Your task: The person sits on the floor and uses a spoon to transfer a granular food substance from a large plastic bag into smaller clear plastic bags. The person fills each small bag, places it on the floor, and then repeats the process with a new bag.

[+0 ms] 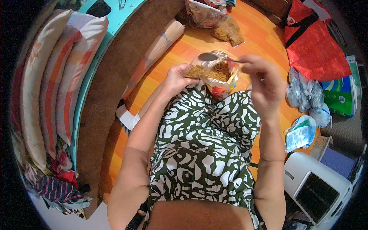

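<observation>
My left hand (176, 79) grips a small clear plastic bag (196, 71) filled with brown granules, perhaps brown sugar. My right hand (264, 83), blurred, is raised over my right thigh and holds a metal spoon (208, 57) by its handle. The spoon's bowl is above the far rim of a plastic-lined tub (220, 90), pointing left. Inside this tub are loose brown granules (219, 72) and a pale stick-like item (231, 77). The tub stands between my legs, its side printed in bright colours. The small bag is at the tub's left rim; whether they touch, I cannot tell.
A larger bag of brown granules (229, 31) lies beyond the tub on the wood-look floor (264, 31). On the right are a red bag (316, 46), grey plastic bags (304, 89) and a white appliance (313, 184). Cushions (83, 66) line the turquoise-edged bed (126, 14) on the left.
</observation>
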`<state>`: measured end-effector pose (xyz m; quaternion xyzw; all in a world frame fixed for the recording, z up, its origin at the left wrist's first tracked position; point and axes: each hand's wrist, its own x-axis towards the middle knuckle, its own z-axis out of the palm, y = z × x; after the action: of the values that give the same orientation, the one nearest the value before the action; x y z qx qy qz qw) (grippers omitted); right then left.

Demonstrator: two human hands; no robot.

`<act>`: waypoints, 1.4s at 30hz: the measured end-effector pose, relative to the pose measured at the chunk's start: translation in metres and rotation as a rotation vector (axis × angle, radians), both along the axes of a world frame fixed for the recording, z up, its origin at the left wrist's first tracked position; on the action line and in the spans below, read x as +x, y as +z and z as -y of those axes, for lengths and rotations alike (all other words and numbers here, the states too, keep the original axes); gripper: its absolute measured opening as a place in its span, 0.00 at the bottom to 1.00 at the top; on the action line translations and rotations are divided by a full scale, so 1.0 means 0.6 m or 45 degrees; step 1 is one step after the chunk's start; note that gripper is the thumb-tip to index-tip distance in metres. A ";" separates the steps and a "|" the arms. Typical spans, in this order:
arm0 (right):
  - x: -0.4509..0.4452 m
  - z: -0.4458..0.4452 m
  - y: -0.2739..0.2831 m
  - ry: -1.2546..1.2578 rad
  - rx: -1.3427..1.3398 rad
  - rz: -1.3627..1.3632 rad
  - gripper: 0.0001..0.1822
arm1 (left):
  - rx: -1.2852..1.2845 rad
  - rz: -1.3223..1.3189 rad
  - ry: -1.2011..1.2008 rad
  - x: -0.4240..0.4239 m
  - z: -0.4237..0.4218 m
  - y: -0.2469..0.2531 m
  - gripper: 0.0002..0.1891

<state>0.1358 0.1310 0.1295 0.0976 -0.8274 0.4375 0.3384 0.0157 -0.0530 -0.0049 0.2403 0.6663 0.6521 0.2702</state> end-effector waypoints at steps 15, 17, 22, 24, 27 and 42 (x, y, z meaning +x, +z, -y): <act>-0.038 -0.032 -0.206 -0.105 0.342 0.372 0.06 | 0.021 0.111 0.016 0.010 0.016 0.017 0.18; -0.041 -0.029 -0.203 -0.115 0.199 0.424 0.05 | -0.021 0.058 0.011 0.009 0.021 0.015 0.18; -0.040 -0.046 -0.207 -0.195 -0.399 0.521 0.02 | 0.022 0.148 -0.006 0.009 0.023 0.003 0.18; -0.038 -0.069 -0.200 -0.229 -0.669 0.569 0.03 | 0.007 0.104 -0.009 0.010 0.020 0.002 0.18; -0.039 -0.100 -0.202 -0.221 -0.939 0.515 0.04 | 0.041 0.163 -0.033 0.012 0.019 0.004 0.17; -0.043 -0.137 -0.188 -0.327 -1.093 0.424 0.05 | 0.006 0.161 -0.039 0.009 0.024 -0.003 0.20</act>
<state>0.1101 0.2130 0.0167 -0.2256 -0.6202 0.7041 0.2622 0.0211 -0.0676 -0.0068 0.2093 0.6426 0.6634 0.3212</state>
